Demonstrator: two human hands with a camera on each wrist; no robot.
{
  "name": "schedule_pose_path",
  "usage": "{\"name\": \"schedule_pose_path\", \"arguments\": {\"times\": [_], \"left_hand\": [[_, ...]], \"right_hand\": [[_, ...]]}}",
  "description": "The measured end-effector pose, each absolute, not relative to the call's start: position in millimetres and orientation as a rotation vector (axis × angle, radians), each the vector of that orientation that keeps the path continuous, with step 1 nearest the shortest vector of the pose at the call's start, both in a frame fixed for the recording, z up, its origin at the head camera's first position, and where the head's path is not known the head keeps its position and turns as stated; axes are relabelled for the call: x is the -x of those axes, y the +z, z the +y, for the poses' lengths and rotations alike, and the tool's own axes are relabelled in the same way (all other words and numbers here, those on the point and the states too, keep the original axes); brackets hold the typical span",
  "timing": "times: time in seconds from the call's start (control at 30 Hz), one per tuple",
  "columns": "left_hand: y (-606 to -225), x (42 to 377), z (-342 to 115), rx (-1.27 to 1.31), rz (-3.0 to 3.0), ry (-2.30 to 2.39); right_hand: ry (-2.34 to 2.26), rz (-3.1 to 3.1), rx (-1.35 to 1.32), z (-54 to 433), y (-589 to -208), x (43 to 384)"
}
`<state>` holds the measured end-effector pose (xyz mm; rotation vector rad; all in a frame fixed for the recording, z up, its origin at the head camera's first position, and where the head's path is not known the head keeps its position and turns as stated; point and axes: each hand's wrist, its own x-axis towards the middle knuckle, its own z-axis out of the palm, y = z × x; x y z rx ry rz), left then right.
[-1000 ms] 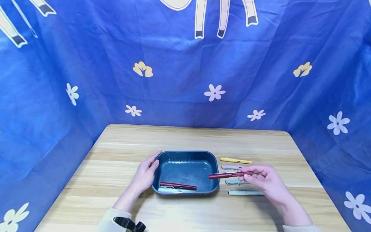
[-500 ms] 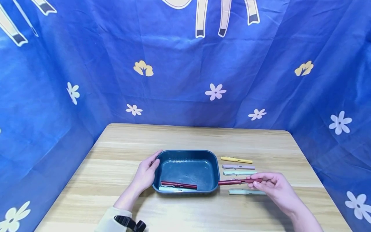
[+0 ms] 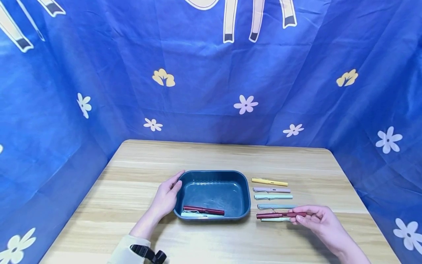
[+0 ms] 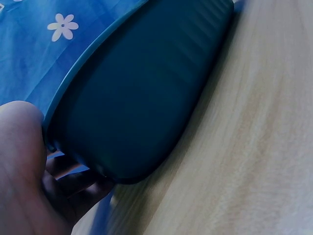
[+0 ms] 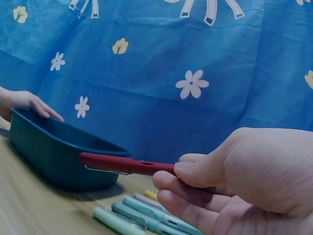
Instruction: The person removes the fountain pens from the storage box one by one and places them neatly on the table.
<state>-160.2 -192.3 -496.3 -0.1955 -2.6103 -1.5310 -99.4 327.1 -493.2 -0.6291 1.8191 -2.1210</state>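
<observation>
My right hand (image 3: 318, 221) pinches a dark red pen (image 3: 273, 215) between thumb and fingers, level and with its clip side down in the right wrist view. It hovers over the nearest pale green pen (image 3: 275, 220), partly hiding it. Beyond lie a blue-grey pen (image 3: 275, 206), a mint pen (image 3: 273, 197), a lilac pen (image 3: 271, 190) and a yellow pen (image 3: 269, 182), roughly parallel. My left hand (image 3: 166, 196) grips the left end of a dark teal plastic bin (image 3: 245, 183), thumb at the rim. Inside lie another dark red pen (image 3: 204, 210) and a pale blue-green pen (image 3: 201, 215).
The bin and pens rest on a light wood-grain table (image 3: 211, 242). Blue patterned cloth (image 3: 197, 102) hangs along the table's back and both sides. A black band (image 3: 141, 251) with a small device sits on the left wrist.
My right hand has moved right and toward me with the dark red pen, from the bin's right rim to above the nearest pale green pen. The left hand stays on the bin.
</observation>
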Motion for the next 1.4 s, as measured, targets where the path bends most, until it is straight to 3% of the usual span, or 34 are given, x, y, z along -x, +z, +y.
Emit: {"name": "schedule_pose_path", "arguments": {"times": [0.37, 0.7, 1.07, 1.4], "left_hand": [[-494.6, 160.3, -193.2, 0.180, -2.608, -1.562], [-494.8, 159.6, -193.1, 0.180, -2.609, -1.555], [-494.9, 159.3, -191.7, 0.196, -2.605, -1.543], [-495.1, 159.1, -191.8, 0.192, -2.606, -1.556]], "right_hand": [[-2.060, 1.743, 0.462, 338.6, -508.6, 91.5], [-2.076, 1.703, 0.470, 344.8, -523.6, 89.9], [-1.785, 2.190, 0.311, 341.2, -517.6, 85.9], [-1.528, 2.555, 0.456, 337.0, -517.2, 86.0]]}}
